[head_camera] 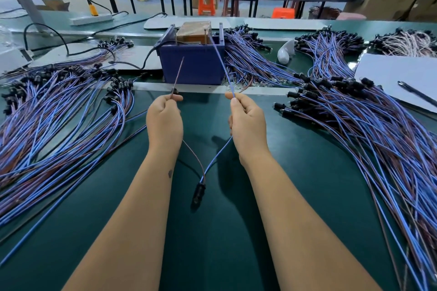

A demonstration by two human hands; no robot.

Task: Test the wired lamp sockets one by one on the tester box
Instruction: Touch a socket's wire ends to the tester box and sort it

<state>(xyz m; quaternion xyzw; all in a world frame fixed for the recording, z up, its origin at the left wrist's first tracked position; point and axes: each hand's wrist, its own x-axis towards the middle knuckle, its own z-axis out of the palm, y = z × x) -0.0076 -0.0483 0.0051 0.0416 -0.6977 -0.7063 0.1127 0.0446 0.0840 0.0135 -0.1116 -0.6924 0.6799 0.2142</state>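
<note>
We worked at a dark green mat (212, 231) that filled the bench before us. From 7 to 10 o'clock lay a broad heap (59, 111) of blue and brown leads with black sockets at their far ends; a larger heap (369, 130) spread from 1 to 5 o'clock, running off the lower right edge. At 12 o'clock stood the blue plastic box (192, 66), with a brownish block and two thin upright posts in its top, and a black cable (149, 56) entering on its left side. A white sheet (397, 75) with a dark pen-like tool on it lay at 2 o'clock, partly cut off.

Our left hand (164, 120) pinched the brown wire (177, 73) between thumb and forefinger, its free end pointing up toward the box but short of it. Our right hand (246, 120) pinched the blue wire (221, 59) the same way; its tip reached up to the right-hand post, though blur kept us from telling whether it touched. Both wires ran back under our palms and met at the one black socket (199, 192), which hung between our forearms at 6 o'clock, just above the mat or resting on it, we could not say which.
</note>
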